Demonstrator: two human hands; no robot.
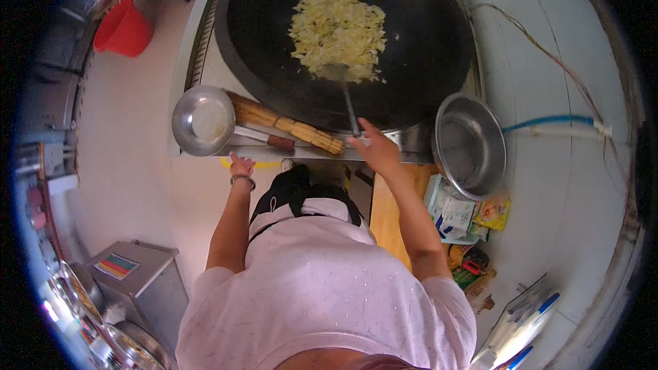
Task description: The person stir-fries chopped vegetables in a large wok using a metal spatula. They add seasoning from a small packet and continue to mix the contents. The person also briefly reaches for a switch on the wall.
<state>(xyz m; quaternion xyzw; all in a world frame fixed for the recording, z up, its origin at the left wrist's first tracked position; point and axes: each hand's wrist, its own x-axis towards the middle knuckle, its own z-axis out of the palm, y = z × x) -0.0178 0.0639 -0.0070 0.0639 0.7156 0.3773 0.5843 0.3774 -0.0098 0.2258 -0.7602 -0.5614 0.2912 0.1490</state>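
A heap of chopped yellow-white cabbage-like vegetable [339, 31] lies in a very large black wok [428, 41]. My right hand [377, 151] is closed on the handle end of a metal wok spatula [349, 103], whose blade rests at the heap's near edge. My left hand [241, 164] holds nothing, its fingers loosely apart by the stove's front edge, just below a shallow steel bowl [203, 121]. Between the hands, a bundled bamboo brush [288, 123] and a wooden-handled tool [264, 138] lie on the stove ledge.
A deep steel basin [471, 145] stands at the stove's right corner, beside a blue hose [548, 122] on the tiled wall. A red bucket [125, 29] is on the floor at far left. A wooden surface [391, 212] and seasoning packets [492, 214] are at my right.
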